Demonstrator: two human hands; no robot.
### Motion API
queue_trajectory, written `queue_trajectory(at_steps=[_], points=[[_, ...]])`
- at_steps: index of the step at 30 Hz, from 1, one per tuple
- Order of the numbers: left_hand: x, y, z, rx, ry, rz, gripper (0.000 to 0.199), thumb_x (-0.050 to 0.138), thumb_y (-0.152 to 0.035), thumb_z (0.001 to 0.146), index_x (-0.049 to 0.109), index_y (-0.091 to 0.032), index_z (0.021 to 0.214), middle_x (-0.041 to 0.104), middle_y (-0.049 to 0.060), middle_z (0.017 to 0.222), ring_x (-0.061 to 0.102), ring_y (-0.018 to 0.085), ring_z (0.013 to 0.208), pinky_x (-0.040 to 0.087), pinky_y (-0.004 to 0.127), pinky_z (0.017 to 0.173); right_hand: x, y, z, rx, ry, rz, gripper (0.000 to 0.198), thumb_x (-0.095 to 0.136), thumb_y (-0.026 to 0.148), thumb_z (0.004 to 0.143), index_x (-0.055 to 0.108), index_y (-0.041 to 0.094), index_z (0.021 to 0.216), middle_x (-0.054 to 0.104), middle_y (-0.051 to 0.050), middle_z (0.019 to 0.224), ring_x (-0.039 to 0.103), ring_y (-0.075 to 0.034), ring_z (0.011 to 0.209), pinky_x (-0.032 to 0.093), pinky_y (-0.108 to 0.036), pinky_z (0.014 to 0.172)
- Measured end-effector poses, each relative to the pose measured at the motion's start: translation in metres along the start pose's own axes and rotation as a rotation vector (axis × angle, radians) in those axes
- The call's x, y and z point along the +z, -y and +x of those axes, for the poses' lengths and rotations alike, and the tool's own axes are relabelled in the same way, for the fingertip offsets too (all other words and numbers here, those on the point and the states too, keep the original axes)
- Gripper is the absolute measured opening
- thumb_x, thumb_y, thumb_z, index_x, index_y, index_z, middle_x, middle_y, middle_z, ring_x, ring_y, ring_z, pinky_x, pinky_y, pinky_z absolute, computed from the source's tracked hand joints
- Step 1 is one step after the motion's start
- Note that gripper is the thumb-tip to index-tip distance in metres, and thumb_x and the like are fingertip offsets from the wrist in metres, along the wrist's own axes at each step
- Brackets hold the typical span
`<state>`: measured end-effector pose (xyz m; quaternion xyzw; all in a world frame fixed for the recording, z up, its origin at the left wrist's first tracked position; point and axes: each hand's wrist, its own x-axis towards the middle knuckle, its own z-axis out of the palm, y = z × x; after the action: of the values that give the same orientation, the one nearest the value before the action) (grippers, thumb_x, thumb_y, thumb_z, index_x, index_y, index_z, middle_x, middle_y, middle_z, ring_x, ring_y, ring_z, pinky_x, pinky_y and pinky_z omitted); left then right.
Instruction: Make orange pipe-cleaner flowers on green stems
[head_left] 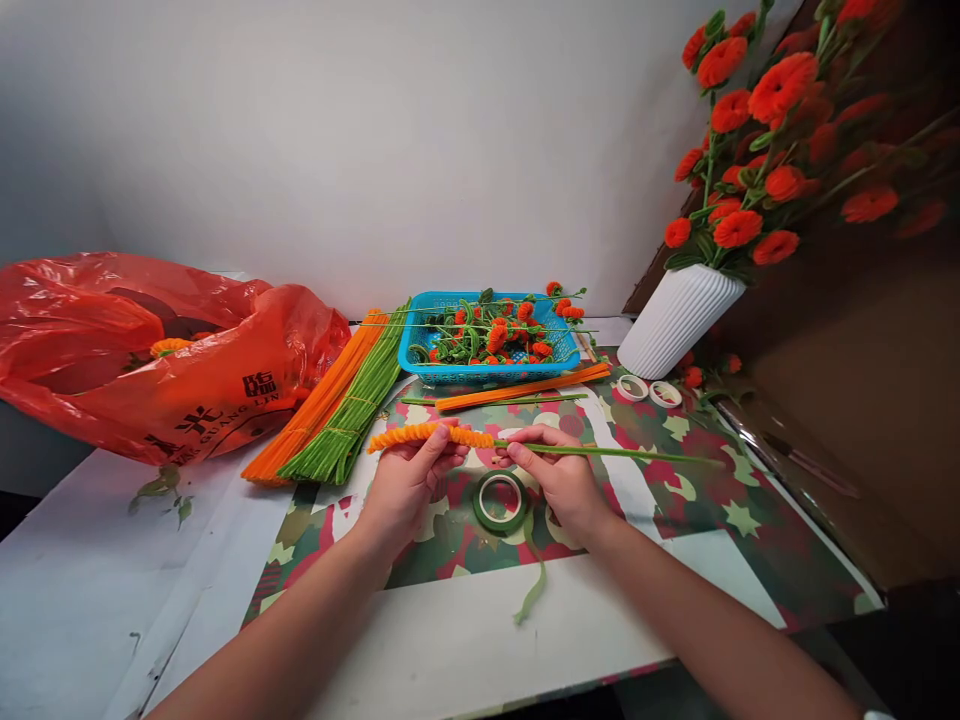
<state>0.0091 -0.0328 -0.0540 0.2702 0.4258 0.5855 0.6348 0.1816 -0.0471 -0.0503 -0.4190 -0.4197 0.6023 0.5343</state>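
My left hand (416, 475) is closed around a coiled orange pipe cleaner (397, 436), thumb on top, with its coiled length sticking out to the left. A green pipe cleaner stem (622, 454) runs from the right end of the orange coil. Where the two meet, my right hand (562, 478) pinches the stem between thumb and fingers. Below and between both hands, a roll of green floral tape (500, 502) lies on the patterned mat, its loose tail (531, 595) trailing toward me.
Bundled orange pipe cleaners (322, 400) and green pipe cleaners (360, 400) lie left, beside a red plastic bag (187, 390). Behind stands a blue basket (491, 374) of small orange flowers. At right are two white tape rolls (632, 388) and a white vase (679, 320) of orange flowers.
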Motion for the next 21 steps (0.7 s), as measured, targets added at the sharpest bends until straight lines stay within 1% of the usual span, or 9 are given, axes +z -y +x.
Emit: queue_trajectory(at_steps=[6, 10, 15, 18, 21], points=[[0.003, 0.001, -0.003, -0.028, -0.001, 0.013, 0.04, 0.088, -0.037, 0.054, 0.076, -0.013, 0.083, 0.073, 0.004, 0.072, 0.068, 0.011, 0.061, 0.057, 0.017, 0.059, 0.001, 0.0, 0.001, -0.006, -0.048, 0.028, 0.021, 0.081, 0.034, 0.066, 0.067, 0.019, 0.072, 0.074, -0.001, 0.07, 0.073, -0.019, 0.068, 0.058, -0.029, 0.067], [0.003, 0.004, -0.005, -0.045, 0.004, 0.015, 0.04, 0.089, -0.038, 0.051, 0.075, -0.013, 0.079, 0.074, 0.004, 0.072, 0.068, 0.012, 0.061, 0.057, 0.018, 0.059, 0.0, -0.005, 0.0, 0.004, -0.051, 0.029, 0.02, 0.081, 0.034, 0.066, 0.07, 0.019, 0.073, 0.074, -0.001, 0.072, 0.072, -0.018, 0.067, 0.057, -0.029, 0.066], [0.004, 0.006, -0.006, -0.063, 0.029, 0.024, 0.037, 0.089, -0.037, 0.053, 0.075, -0.013, 0.078, 0.075, 0.005, 0.078, 0.068, 0.012, 0.061, 0.057, 0.019, 0.06, -0.001, -0.01, 0.0, -0.023, -0.041, -0.057, 0.016, 0.08, 0.034, 0.067, 0.074, 0.02, 0.072, 0.072, -0.001, 0.068, 0.069, -0.015, 0.063, 0.055, -0.026, 0.061], [0.005, 0.006, -0.007, -0.065, 0.039, 0.023, 0.037, 0.088, -0.036, 0.054, 0.075, -0.012, 0.078, 0.075, 0.006, 0.077, 0.067, 0.012, 0.06, 0.056, 0.019, 0.059, -0.001, -0.009, -0.001, -0.033, -0.033, -0.101, 0.016, 0.08, 0.034, 0.067, 0.075, 0.02, 0.074, 0.072, -0.001, 0.072, 0.068, -0.015, 0.065, 0.054, -0.025, 0.062], [0.004, 0.004, -0.005, -0.049, 0.014, -0.01, 0.038, 0.089, -0.036, 0.052, 0.074, -0.013, 0.078, 0.074, 0.004, 0.07, 0.067, 0.012, 0.059, 0.056, 0.018, 0.057, 0.0, -0.004, -0.001, 0.02, -0.023, -0.062, 0.022, 0.081, 0.034, 0.065, 0.074, 0.021, 0.081, 0.074, -0.002, 0.078, 0.07, -0.017, 0.071, 0.055, -0.027, 0.064]])
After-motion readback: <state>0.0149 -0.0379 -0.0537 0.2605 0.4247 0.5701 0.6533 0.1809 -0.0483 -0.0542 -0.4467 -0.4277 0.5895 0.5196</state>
